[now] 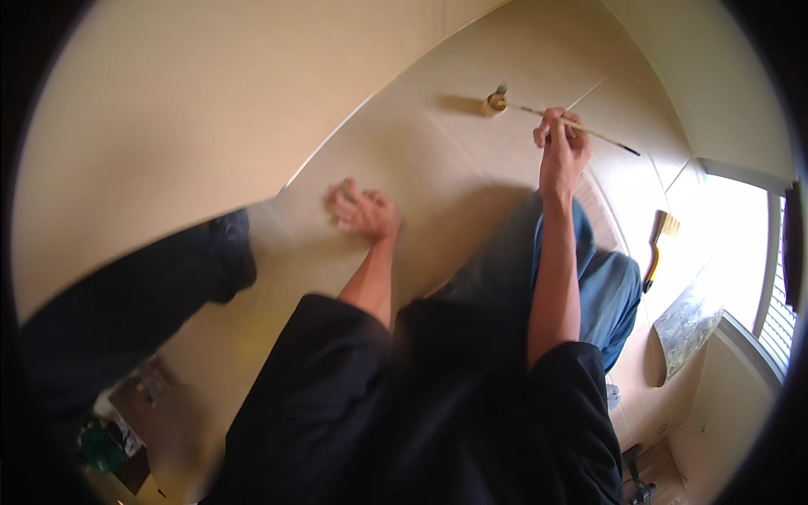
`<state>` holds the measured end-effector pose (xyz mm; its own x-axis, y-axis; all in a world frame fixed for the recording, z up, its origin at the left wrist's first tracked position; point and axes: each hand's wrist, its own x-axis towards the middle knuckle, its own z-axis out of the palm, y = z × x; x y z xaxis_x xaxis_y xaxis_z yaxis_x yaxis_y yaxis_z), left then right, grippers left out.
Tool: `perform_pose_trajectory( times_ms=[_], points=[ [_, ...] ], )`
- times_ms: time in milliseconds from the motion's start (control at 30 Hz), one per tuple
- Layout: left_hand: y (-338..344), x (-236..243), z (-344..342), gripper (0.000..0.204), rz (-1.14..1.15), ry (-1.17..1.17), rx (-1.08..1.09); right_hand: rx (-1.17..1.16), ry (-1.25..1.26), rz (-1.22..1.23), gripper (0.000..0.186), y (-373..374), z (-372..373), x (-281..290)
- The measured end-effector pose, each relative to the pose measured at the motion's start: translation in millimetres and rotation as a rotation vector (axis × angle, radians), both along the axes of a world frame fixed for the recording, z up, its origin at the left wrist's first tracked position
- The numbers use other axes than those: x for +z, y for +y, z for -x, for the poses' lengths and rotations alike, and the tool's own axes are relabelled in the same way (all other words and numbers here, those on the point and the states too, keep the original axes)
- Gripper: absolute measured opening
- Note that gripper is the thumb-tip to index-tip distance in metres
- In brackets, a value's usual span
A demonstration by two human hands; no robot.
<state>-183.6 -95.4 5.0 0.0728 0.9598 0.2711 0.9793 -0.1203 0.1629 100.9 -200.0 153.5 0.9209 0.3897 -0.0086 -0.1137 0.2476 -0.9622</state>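
My right hand (562,151) is closed around a thin brush (614,141) with a pale handle and a dark end at the right. Its other end points at a small round container (494,108) standing on the beige tiled floor (454,143), with a short dark object at the container's rim. My left hand (362,210) is by the bottom edge of the pale wall (194,101), its fingers bent and apart, slightly blurred, with nothing clearly held.
A wide flat brush (661,240) with a yellow-and-black handle lies right of my jeans-clad knee (614,295). A mottled grey sheet (686,328) is near a bright window (774,320). A dark trousered leg (143,286), owner unclear, stretches along the left. Blurred items (109,442) sit lower left.
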Motion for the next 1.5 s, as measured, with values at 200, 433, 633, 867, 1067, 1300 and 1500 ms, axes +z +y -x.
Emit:
perform_pose_trajectory(
  times_ms=[200,433,633,867,1067,1300,1500],
  points=[
    [-21,15,89,0.054,0.190,-0.121,-0.144,0.156,0.004,-0.164,0.012,-8,39,67],
    [-55,13,149,0.060,0.137,-0.036,-0.126,0.431,-0.037,-0.065,0.011,19,55,78],
    [-49,28,141,0.061,0.307,-0.012,-0.040,0.449,0.051,0.176,0.012,88,145,-5],
    [-53,25,147,0.060,0.237,-0.087,-0.086,0.627,-0.189,0.141,0.022,130,159,-34],
    [-53,25,147,0.060,0.154,-0.087,-0.076,0.614,-0.121,0.041,0.017,90,131,11],
    [-56,8,162,0.060,0.071,-0.107,-0.009,0.515,-0.057,0.062,0.016,25,94,51],
    [13,-1,173,0.062,0.025,-0.034,0.464,0.535,-0.134,0.078,0.013,31,102,36]
  ],
)
